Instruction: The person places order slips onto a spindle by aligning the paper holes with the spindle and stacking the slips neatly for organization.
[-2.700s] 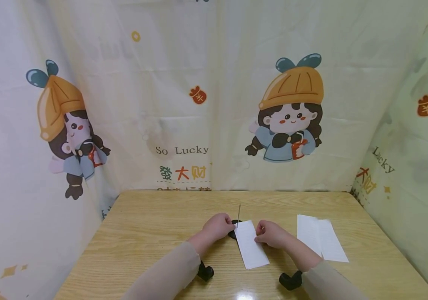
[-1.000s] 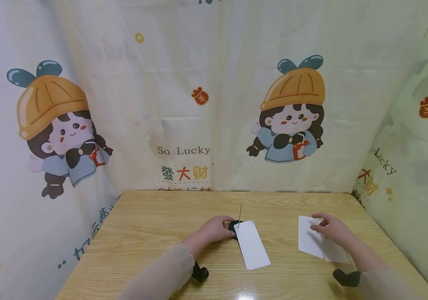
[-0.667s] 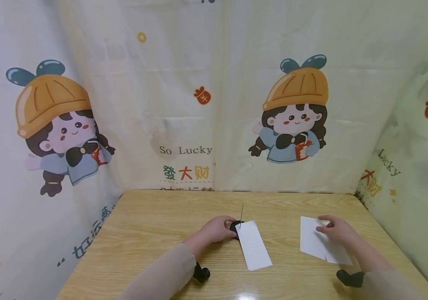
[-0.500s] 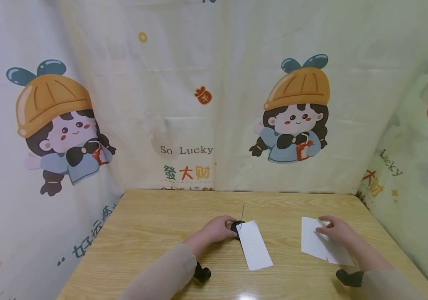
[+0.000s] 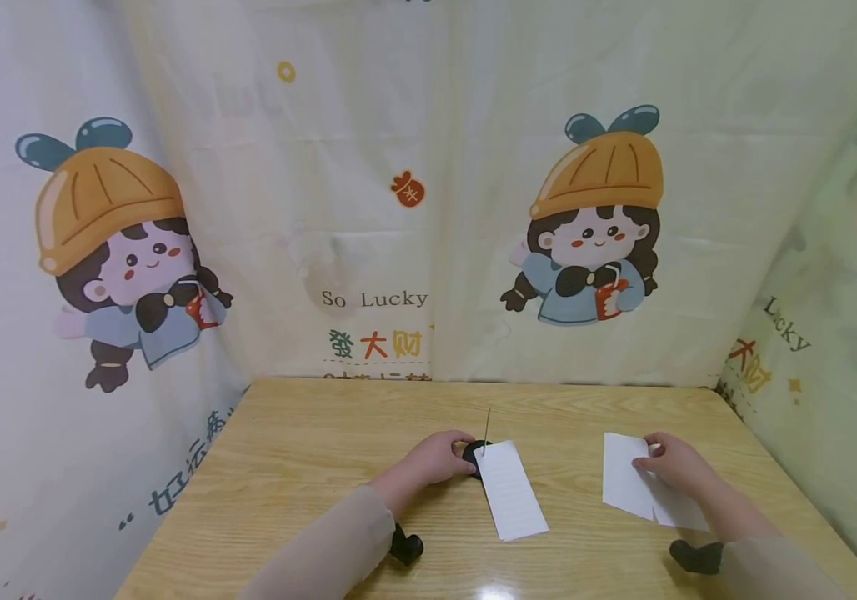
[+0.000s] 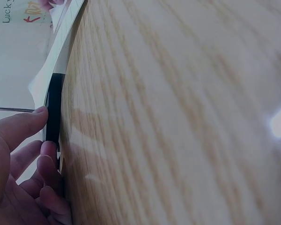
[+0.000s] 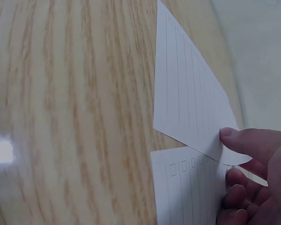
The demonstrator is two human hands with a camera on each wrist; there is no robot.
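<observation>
A bill spike with a round black base (image 5: pixel 477 455) and a thin upright needle (image 5: pixel 488 423) stands on the table. White paper slips (image 5: pixel 513 492) are pierced near their top corner by the needle and lie slanting toward me. My left hand (image 5: pixel 434 458) grips the base's left edge, thumb on its upper side and fingers curled at its rim in the left wrist view. Off to the right, my right hand (image 5: pixel 674 463) pinches the corner of a lined sheet (image 7: pixel 187 89), thumb on top, the corner slightly raised. A second sheet (image 7: pixel 185 187) with small printed boxes lies beside it, partly under my hand.
The wooden table (image 5: pixel 308 450) is bounded by a printed cloth (image 5: pixel 368 250) at the back and sides. A black wrist mount (image 5: pixel 408 547) sits by my left sleeve and another mount (image 5: pixel 696 557) by the right one.
My right hand has left the pierced slips and gone right to the loose sheets, where thumb and fingers now pinch a corner. My left hand has shifted from the slips' corner to the base.
</observation>
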